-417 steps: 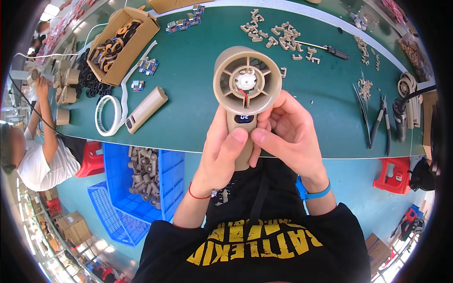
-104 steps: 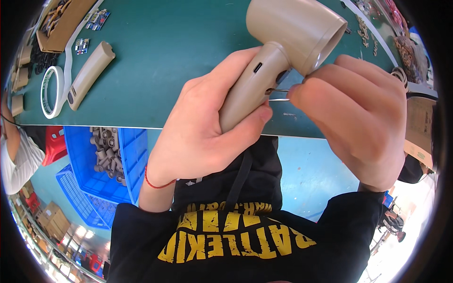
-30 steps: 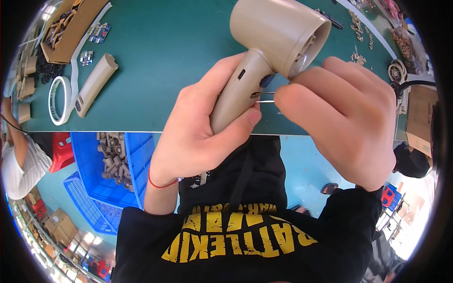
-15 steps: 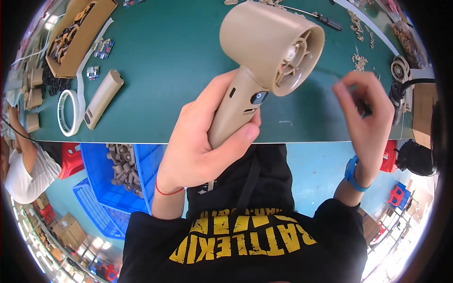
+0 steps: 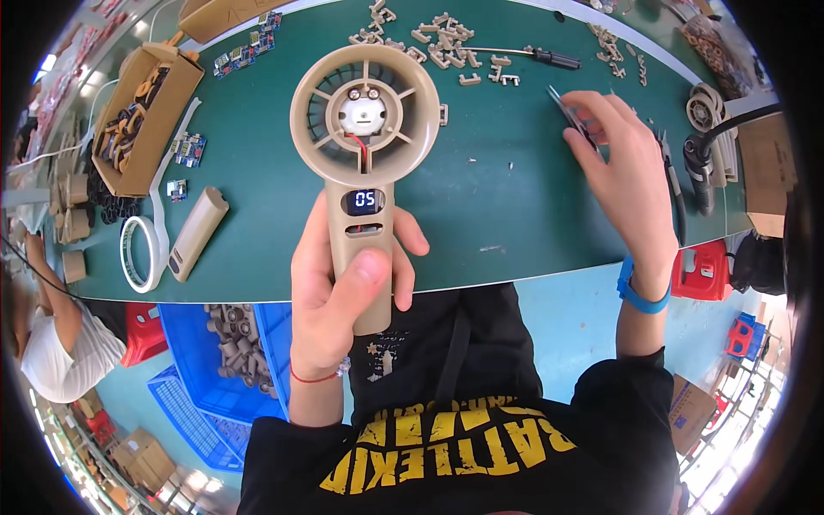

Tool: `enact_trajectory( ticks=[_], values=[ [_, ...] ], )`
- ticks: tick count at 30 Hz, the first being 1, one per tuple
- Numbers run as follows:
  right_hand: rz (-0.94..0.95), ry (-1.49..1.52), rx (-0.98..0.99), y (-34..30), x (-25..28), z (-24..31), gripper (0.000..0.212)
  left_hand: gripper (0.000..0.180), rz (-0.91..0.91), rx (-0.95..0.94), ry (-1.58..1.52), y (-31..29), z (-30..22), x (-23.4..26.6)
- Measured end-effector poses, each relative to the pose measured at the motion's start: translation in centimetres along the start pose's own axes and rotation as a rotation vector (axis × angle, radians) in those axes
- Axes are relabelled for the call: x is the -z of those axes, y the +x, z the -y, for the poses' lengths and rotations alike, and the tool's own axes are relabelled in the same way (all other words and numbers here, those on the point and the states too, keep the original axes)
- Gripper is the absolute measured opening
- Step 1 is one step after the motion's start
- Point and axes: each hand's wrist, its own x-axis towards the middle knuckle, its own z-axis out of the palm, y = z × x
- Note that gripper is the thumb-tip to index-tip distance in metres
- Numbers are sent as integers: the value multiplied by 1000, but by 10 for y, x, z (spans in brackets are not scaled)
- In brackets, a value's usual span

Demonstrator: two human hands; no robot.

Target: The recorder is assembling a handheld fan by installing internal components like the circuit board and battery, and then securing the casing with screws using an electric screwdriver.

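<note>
A beige handheld fan [image 5: 365, 215] stands upright in my left hand [image 5: 316, 313], its round head facing me. My left thumb lies across the front of the handle, below a slot, and the fingers wrap behind it. The small display [image 5: 363, 202] is lit. Inside the head, a white motor hub [image 5: 362, 116] shows two screws or terminals and a red wire. To the right, above the table, my right hand [image 5: 627, 167] pinches slim metal tweezers [image 5: 564, 105], tips pointing up and left, apart from the fan. The fingers partly hide the tweezers.
Small beige clips [image 5: 446, 43] lie scattered at the far side beside a screwdriver [image 5: 554, 58]. At left are a tape roll [image 5: 126, 256], a beige handle shell [image 5: 199, 232], circuit boards [image 5: 189, 149] and a carton [image 5: 159, 150]. Pliers [image 5: 673, 184] lie at right. A blue crate [image 5: 190, 360] holds fan parts below.
My left hand has turned the fan upright to face me, moving it left and lower. My right hand has moved left and up, and the tweezers now show more clearly.
</note>
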Motion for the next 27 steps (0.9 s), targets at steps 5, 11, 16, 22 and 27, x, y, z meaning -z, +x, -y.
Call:
enact_trajectory(
  ticks=[5, 11, 16, 22, 27],
  values=[
    [-89, -87, 292, 19, -1, 18, 21, 50, 10, -15, 17, 1, 1, 1],
    [10, -205, 304, 53, -23, 8, 14, 45, 47, -14, -13, 2, 1, 0],
    [28, 61, 316, 36, -6, 32, 12, 43, 18, 8, -7, 5, -3, 1],
    [-64, 777, 367, -22, -10, 82, 22, 43, 33, 32, 3, 0, -2, -1],
    [-102, 862, 345, -25, -30, 88, 28, 46, 38, 47, -29, 1, 1, -4]
  ],
)
